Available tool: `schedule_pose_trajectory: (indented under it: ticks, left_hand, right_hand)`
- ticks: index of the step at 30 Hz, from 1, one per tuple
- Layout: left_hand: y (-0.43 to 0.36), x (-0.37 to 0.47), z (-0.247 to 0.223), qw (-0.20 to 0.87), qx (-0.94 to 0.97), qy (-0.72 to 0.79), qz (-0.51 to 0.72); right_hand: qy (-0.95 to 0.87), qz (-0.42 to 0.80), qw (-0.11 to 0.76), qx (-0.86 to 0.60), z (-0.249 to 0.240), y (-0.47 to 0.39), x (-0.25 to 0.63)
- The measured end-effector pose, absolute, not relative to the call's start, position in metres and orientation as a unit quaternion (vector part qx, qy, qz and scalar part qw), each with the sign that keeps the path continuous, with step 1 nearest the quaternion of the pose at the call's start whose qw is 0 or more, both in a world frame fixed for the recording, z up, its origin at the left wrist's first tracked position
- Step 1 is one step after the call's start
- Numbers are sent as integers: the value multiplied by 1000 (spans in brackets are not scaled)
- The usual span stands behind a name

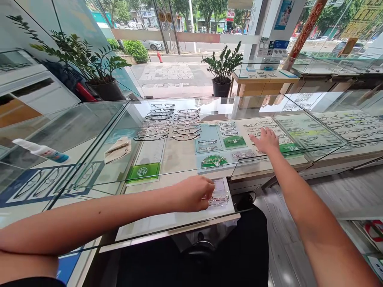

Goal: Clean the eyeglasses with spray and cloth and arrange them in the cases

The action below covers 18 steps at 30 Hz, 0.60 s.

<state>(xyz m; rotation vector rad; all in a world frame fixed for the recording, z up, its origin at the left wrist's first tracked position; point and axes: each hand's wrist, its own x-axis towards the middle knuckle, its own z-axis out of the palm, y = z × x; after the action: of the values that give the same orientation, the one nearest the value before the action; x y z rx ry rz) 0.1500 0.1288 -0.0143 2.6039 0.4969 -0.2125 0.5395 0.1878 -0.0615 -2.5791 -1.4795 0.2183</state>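
My left hand (194, 194) reaches over the pulled-out drawer (143, 227), its fingers curled and closed on a pair of eyeglasses. The thin-framed eyeglasses (220, 200) lie at the drawer's right end, just beyond the fingertips; the hand partly covers them. On the glass counter top, my right hand (266, 141) rests with its fingers spread, holding nothing. Rows of eyeglasses show through the glass beneath it. Left of centre, dark-framed eyeglasses (185, 137) stand in two columns inside the case. A green card (143, 172) lies at the near left of them.
A white spray bottle (42, 150) and a folded beige cloth (118, 149) are on the glass at left. Glass edges run along the counter's front. Potted plants (222, 75) stand behind the counter. Below, my legs (251, 239) are close to the drawer.
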Motion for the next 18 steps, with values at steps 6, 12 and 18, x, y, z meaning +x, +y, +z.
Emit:
schedule_pose_trajectory:
  ticks: [6,12,18]
  left_hand:
    - [149,140,-79,158,948,251,-112]
    - [223,148,-121,94,937,332,-47]
    - [298,173,-138,37,921,386,30]
  right_hand:
    - [-502,56,88,-859,-68,190,548]
    - [-503,51,109,-856,-70,187,550]
    - [-498,64,103,-859,-65,181,547]
